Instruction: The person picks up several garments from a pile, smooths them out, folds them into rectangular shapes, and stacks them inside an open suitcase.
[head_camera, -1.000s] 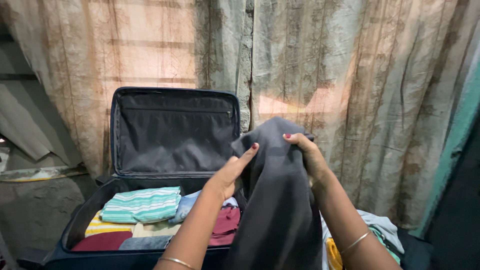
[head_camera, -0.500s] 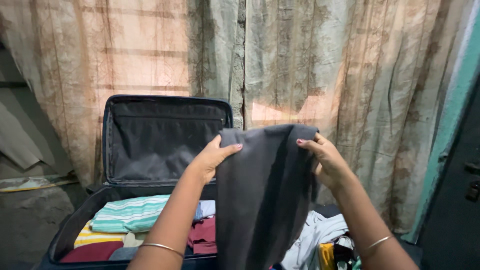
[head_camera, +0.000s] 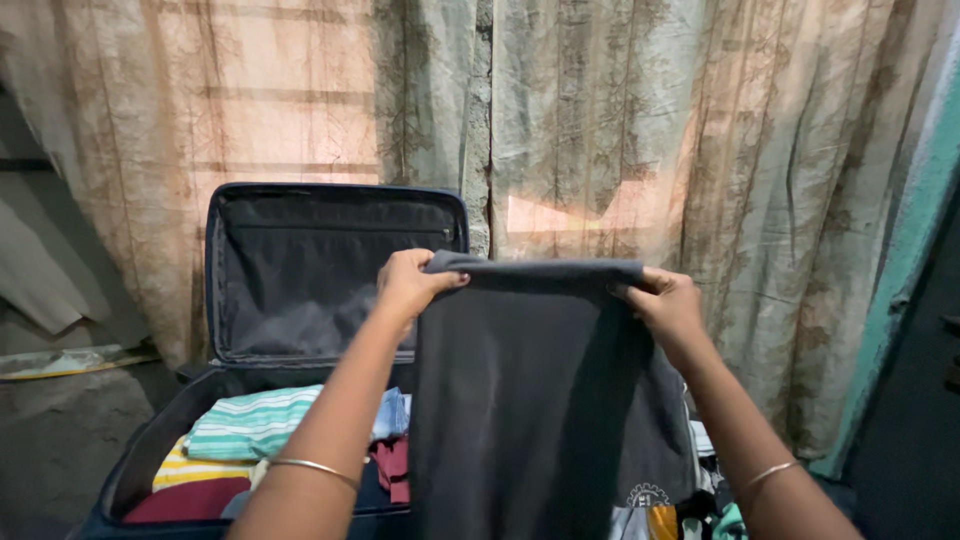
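I hold a dark grey garment up in front of me, spread flat and hanging down. My left hand grips its top left corner. My right hand grips its top right corner. Both wrists wear thin metal bangles. Behind and to the left stands an open dark blue suitcase with its lid upright. Folded clothes lie inside it, with a green and white striped one on top. The garment hides the suitcase's right side.
Wrinkled beige and grey curtains hang across the back. A loose pile of clothes shows at the lower right under the garment. A teal door frame runs up the right edge. Bare concrete floor lies to the left.
My hands moved apart and pulled the garment's top edge straight. It went from bunched and drooping to a wide flat sheet. The view shifted slightly.
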